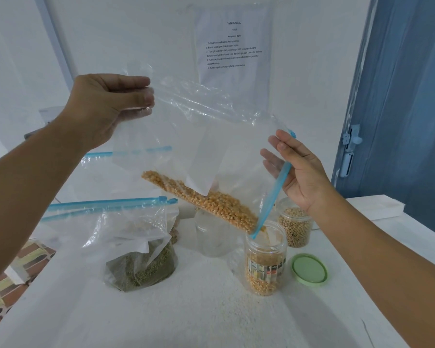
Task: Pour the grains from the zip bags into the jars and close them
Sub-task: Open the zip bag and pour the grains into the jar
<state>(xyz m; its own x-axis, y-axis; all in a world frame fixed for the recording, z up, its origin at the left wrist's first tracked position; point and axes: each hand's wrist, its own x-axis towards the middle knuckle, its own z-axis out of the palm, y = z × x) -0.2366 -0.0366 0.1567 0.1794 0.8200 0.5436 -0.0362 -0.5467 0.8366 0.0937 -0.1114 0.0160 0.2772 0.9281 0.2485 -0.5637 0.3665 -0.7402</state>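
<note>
At centre frame, a clear plastic zip bag with a blue seal strip point(201, 136) is tipped so its yellow corn kernels point(211, 204) slide into an open clear plastic jar point(265, 259) at lower centre. The left hand point(108, 106) pinches the bag's upper corner; the right hand point(299, 169), fingers nearly straight, steadies the seal strip at the mouth. Pouring looks about half done; next, likely, lifting the bag's bottom higher to empty it, then fitting the round green lid point(309, 270) lying just right of the jar.

White wall point(111, 33) behind, evenly lit by soft pale light. Printed sheet point(232, 43) in clear sleeve fixed to wall, upper centre; text too small to read. Blue door point(407, 96) at right, pale latch point(353, 139) on its left edge. White textured table point(211, 310) fills foreground. Patterned tile floor point(15, 280), brown and cream, visible at lower left beside table edge.
</note>
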